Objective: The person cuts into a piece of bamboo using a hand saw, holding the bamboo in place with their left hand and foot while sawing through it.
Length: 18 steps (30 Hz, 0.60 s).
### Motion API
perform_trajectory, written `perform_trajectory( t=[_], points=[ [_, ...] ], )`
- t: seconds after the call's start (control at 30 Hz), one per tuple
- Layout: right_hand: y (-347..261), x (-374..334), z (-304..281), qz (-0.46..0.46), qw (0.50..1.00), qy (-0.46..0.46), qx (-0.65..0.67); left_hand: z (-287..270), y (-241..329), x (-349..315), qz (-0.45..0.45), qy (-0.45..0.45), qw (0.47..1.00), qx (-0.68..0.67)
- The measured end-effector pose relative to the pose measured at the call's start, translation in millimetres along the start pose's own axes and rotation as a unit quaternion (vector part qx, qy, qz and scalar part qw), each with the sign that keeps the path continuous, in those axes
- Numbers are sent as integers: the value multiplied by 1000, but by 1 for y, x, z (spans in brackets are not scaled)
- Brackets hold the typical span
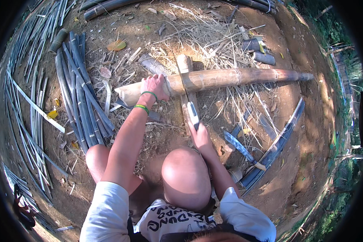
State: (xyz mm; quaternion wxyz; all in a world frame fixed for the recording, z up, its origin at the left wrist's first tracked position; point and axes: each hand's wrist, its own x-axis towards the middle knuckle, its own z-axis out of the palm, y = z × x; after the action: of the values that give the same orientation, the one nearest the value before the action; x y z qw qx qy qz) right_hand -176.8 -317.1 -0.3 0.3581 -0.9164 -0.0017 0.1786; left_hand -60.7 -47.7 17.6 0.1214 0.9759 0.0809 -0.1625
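A thick tan bamboo pole (218,78) lies crosswise in front of me, its right end scorched reddish-brown and dark. My left hand (154,86) is closed over the pole near its broad left end, pressing on its top. A handsaw (192,115) is gripped by its handle in my right hand (201,137), just on the near side of the pole. The saw's thin blade runs across the pole, a little right of my left hand. Beneath the pole a wooden support (184,62) shows on both the far and near sides. My fingertips around the saw handle are partly hidden.
Long dark bamboo pieces (80,92) lie heaped at left, with thin split strips (30,109) beyond them. A large knife (240,146) with a pale handle rests at right beside a split dark bamboo length (278,149). Dry shavings (213,36) litter the ground behind the pole.
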Motion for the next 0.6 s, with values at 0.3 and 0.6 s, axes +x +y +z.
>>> perform_trajectory(
  t=[0.3, 0.6],
  points=[
    [-11, 45, 8, -68, 996, 45, 31, 12, 7, 10, 25, 40, 999, 1],
    [52, -105, -32, 23, 999, -28, 21, 8, -10, 12, 7, 38, 999, 8]
  ],
)
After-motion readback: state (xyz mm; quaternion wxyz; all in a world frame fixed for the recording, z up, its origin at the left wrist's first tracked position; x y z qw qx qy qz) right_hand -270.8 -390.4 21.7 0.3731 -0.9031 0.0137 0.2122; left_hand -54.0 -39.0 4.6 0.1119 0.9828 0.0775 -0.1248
